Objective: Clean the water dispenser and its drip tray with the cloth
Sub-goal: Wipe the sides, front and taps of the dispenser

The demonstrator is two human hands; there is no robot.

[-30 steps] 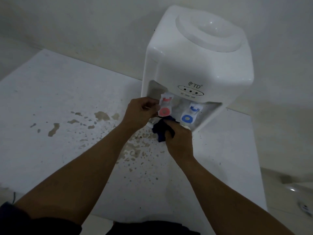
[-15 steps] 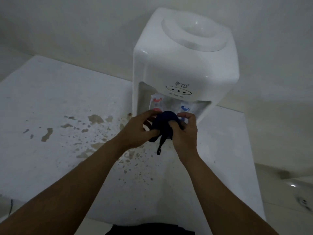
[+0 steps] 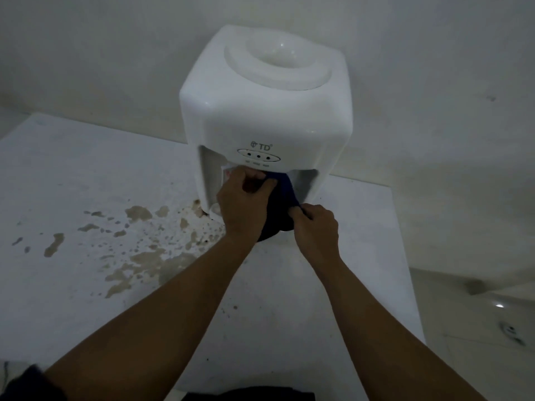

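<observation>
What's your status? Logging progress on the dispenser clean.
Left hand and right hand both grip the dark cloth. Cloth stretched into the water dispenser tap recess. Taps mostly hidden. Nothing blocking.

Both hands (image 3: pixel 278 209) and the dark cloth (image 3: pixel 279 204) fill the water dispenser (image 3: pixel 266 111) recess; the stained tabletop (image 3: pixel 86 198) at its left lies open.

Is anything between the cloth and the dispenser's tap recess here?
Nothing visible does. The left hand and right hand both grip the dark cloth, which already reaches into the recess of the dispenser, covering the taps and most of the tray.
</observation>
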